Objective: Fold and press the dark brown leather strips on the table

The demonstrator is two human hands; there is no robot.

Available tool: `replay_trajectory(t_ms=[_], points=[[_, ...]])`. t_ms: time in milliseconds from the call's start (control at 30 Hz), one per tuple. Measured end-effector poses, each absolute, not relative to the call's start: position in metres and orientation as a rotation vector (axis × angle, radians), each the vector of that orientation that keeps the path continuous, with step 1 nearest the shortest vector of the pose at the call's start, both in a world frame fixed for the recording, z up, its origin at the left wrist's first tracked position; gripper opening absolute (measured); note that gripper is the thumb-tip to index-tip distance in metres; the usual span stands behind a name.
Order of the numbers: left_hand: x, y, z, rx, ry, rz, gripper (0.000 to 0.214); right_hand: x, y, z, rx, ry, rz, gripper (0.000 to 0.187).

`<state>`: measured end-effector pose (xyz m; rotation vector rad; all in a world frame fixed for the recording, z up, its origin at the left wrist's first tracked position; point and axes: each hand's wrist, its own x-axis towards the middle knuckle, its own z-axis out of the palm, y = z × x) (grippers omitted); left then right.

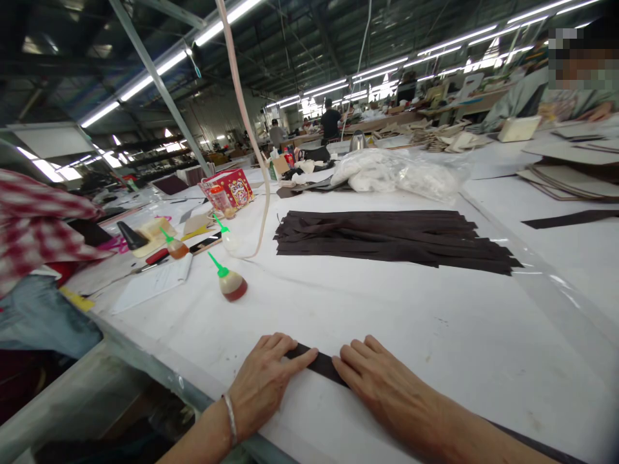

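Holding the dark strip (325, 366) against the table (338, 309) with our left hand (264, 377) and right hand (380, 374), we risked skewing it if one hand pulled harder than the other.

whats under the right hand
A dark strip shows by the left hand and runs beneath the right hand; a dark edge, probably the same strip, shows past the forearm. What lies covered between cannot be seen.
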<state>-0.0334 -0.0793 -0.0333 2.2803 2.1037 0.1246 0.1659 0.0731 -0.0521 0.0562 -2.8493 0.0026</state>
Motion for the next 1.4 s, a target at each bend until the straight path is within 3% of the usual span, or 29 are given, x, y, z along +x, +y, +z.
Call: replay_trajectory(t_ms=[333, 600, 800, 1400], points=[[-0.033, -0.076, -0.030, 2.403, 2.096, 0.134, 0.059, 0.189, 0.078, -0.049, 0.061, -2.885, 0.016, 0.024], [0.004, -0.063, -0.033, 2.388, 2.114, 0.515, 0.047, 0.201, 0.081, -0.051, 0.062, -2.886, 0.001, 0.021], [0.038, -0.052, -0.047, 2.264, 1.973, 0.533, 0.041, 0.203, 0.082, -0.050, 0.049, -2.891, -0.009, 0.011], [0.034, -0.054, -0.056, 2.483, 2.031, 0.253, 0.065, 0.281, 0.094, -0.035, -0.051, -2.902, 0.023, 0.014]])
